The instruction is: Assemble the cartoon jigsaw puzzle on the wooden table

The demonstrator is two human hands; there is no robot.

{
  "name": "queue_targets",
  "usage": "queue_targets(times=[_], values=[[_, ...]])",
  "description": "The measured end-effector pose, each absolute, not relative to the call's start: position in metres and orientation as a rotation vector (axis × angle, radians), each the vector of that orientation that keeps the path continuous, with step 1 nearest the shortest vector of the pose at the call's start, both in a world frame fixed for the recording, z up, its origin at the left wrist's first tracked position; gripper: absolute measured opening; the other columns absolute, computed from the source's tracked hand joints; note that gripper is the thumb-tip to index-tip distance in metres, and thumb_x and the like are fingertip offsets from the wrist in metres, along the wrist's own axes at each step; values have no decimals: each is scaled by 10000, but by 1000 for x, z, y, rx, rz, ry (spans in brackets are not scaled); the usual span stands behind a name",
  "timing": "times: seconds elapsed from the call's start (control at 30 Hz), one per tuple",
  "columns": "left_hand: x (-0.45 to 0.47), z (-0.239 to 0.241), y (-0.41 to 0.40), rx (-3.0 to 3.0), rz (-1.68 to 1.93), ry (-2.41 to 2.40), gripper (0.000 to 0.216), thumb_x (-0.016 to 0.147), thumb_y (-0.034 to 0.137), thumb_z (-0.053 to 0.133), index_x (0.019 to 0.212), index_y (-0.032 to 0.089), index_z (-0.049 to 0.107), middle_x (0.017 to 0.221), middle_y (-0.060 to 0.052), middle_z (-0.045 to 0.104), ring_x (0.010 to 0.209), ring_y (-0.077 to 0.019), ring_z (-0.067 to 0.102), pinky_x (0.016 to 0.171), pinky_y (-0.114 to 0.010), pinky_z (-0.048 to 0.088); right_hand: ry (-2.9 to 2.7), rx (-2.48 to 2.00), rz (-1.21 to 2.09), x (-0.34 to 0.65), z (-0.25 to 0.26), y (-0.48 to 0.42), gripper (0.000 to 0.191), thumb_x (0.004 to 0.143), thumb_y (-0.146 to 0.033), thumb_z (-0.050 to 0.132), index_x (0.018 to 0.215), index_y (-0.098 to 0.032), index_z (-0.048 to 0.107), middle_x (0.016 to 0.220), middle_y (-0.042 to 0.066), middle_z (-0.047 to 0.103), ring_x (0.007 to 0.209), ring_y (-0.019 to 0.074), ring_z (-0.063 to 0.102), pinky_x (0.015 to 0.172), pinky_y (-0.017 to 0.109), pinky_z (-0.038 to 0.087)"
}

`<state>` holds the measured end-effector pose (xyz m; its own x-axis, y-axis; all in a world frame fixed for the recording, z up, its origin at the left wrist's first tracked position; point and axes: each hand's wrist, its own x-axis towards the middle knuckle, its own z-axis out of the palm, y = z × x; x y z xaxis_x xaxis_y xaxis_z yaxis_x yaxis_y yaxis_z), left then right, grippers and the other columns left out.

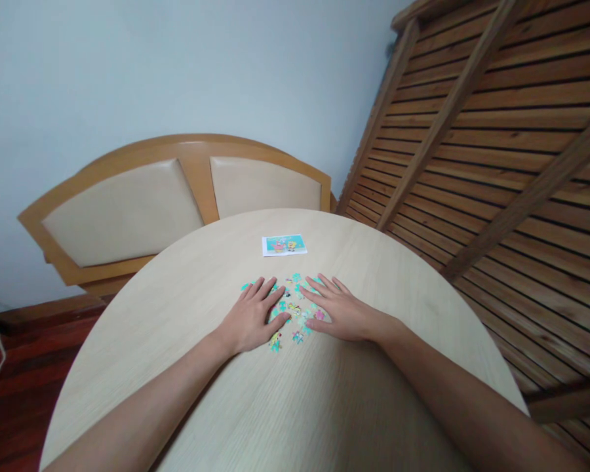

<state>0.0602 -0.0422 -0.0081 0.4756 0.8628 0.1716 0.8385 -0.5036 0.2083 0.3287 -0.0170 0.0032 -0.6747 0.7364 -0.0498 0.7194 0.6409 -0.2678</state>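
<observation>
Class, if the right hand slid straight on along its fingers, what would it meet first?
The right hand would probably meet the loose teal puzzle pieces just ahead of it first; whether some already touch it is unclear.

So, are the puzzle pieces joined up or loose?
Mostly loose: the puzzle pieces lie scattered at odd angles, tabletop showing between many.

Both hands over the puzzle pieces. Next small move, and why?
I'd probably lift the right hand clear of the puzzle pieces: both it and the left hand are spread open, palms down, partly covering some, so uncovering them should ease comparison with the picture card lying beyond.
</observation>
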Motion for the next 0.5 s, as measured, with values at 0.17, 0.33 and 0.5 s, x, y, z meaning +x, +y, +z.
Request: queue_targets(times=[0.17,0.33,0.5], values=[[62,-6,-43,2590,327,1627,660,1012,599,420,1532,193,450,1637,-149,312,1520,-382,248,1204,-583,263,-2809,-1205,423,327,5,-20,904,910,-784,429,1615,-241,269,1692,130,131,1563,372,68,1242,609,68],[62,-7,-43,2586,340,1599,694,1003,612,428,1546,180,420,1637,-153,309,1521,-376,249,1202,-584,273,-2814,-1184,459,328,8,-20,892,896,-797,439,1601,-265,314,1695,122,112,1561,381,70,1239,617,80],[58,-10,-36,2559,523,1466,661,1006,522,450,1536,130,407,1600,-166,384,1511,-340,298,1215,-553,293,-2817,-1109,501,324,9,-23,985,896,-793,444,1629,-180,204,1691,138,102,1566,355,55,1265,552,110]])
